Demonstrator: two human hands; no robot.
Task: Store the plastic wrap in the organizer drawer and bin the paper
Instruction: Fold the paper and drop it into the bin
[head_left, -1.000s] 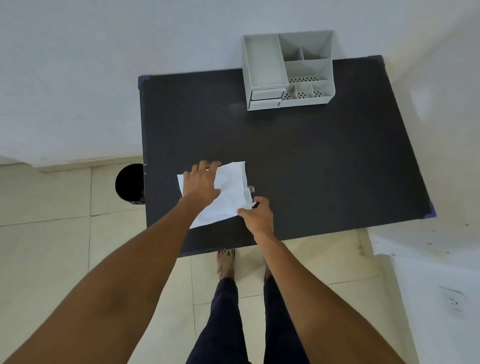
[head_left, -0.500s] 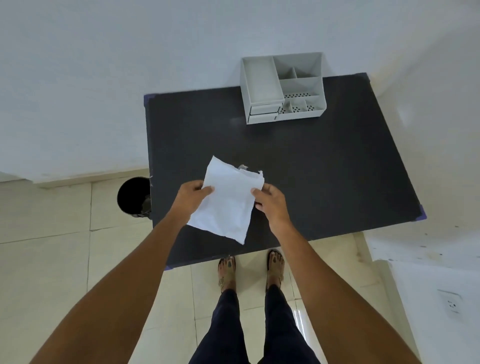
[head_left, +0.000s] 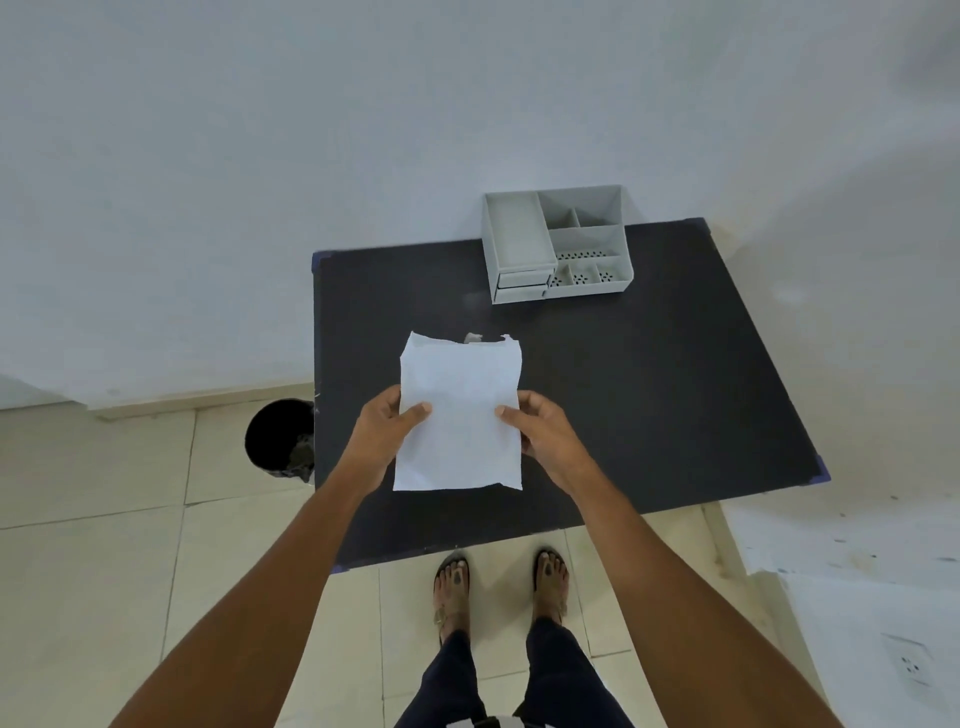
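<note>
both hands on paper (head_left: 460, 415), held above the bench (head_left: 649, 389).
left hand (head_left: 387, 434) and right hand (head_left: 543, 434) each pinch a side edge, thumbs on top, forearms extended; plastic wrap (head_left: 472, 338) peeks past top edge.

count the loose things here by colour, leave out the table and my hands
white: 1, paper
grey: 1, organizer
black: 1, bin
clear or pale scrap behind the paper's top edge: 1, plastic wrap, barely visible
total: 4
</note>
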